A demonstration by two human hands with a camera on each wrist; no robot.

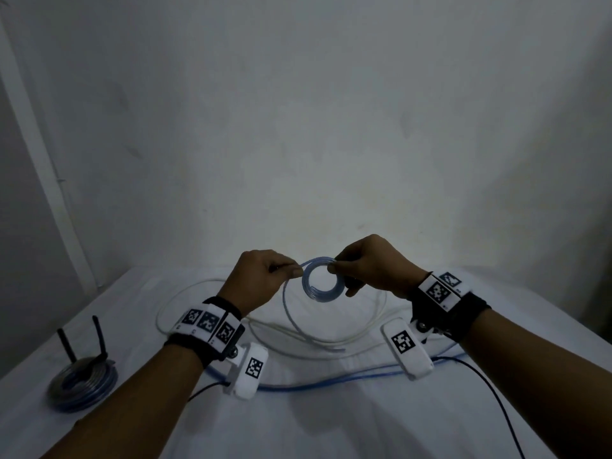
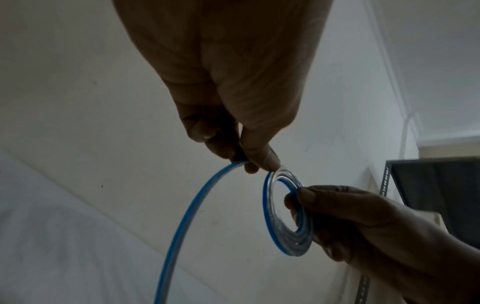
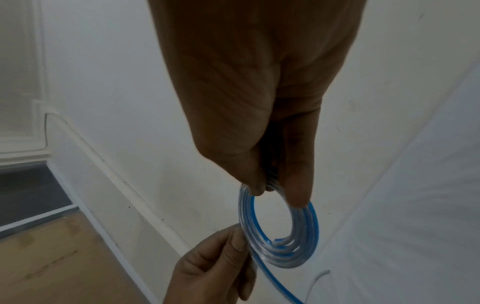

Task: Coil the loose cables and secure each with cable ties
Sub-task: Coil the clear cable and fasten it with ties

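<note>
- Two hands were raised above the white-covered desk [image 1: 331,409].
- A small coil [image 1: 324,278] of clear, blue-striped cable was pinched at its top by the right hand [image 1: 374,265].
- The loose run [image 2: 192,207] leading into that coil was pinched by the left hand [image 1: 261,276].
- A tied coil [image 1: 82,382] lay at the desk's left.

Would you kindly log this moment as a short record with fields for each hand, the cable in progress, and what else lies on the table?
Left hand: pinches the loose run of the blue cable, feeding it toward the coil.
Right hand: pinches the small coil, held above the table.
Coil: several turns, no tie visible on it.
Finished coil: front left on the table, black tie ends sticking up.
White cable: loose on the table.
</note>
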